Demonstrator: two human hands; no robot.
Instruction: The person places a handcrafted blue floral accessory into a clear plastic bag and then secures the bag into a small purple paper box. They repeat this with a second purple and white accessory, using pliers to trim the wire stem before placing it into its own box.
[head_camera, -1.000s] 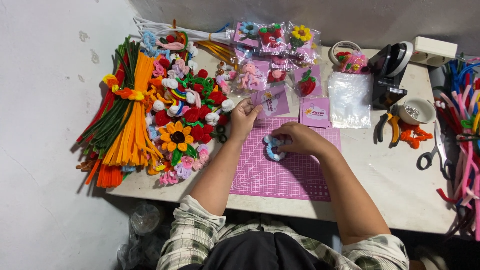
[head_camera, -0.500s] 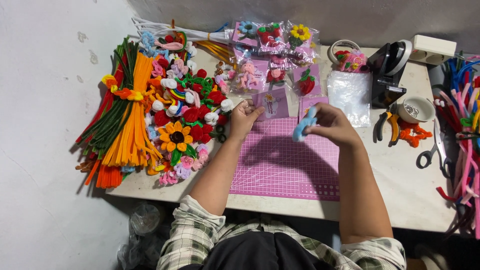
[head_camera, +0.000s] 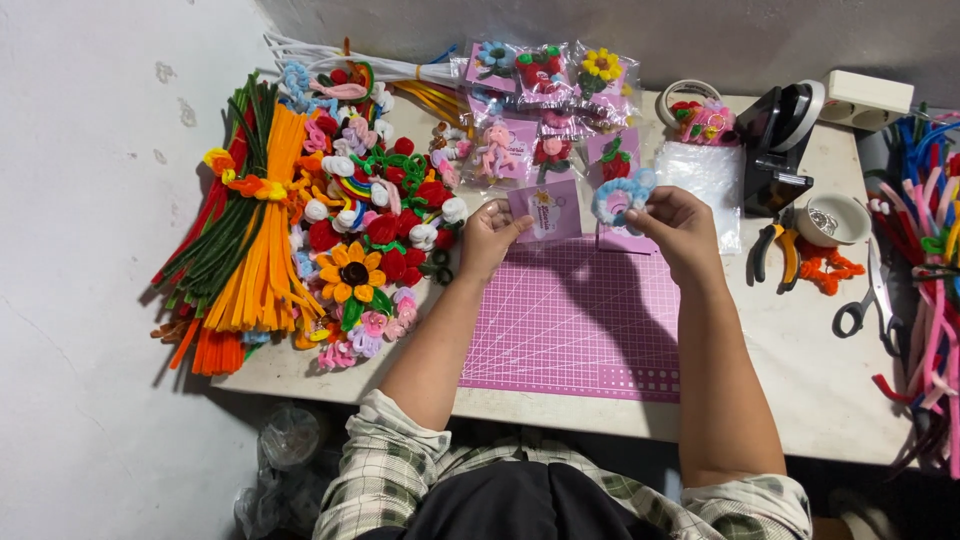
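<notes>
Left hand (head_camera: 492, 236) pinches pink card (head_camera: 545, 212) by its left edge, above top of pink mat (head_camera: 570, 320). Right hand (head_camera: 680, 225) grips blue fuzzy ring (head_camera: 620, 195) at its right rim, just beside card. Ring light, soft, bendable: hold rim gently. Card thin, stiff, face-up, long axis roughly left-right. Tabletop (head_camera: 800, 380) crowded.
</notes>
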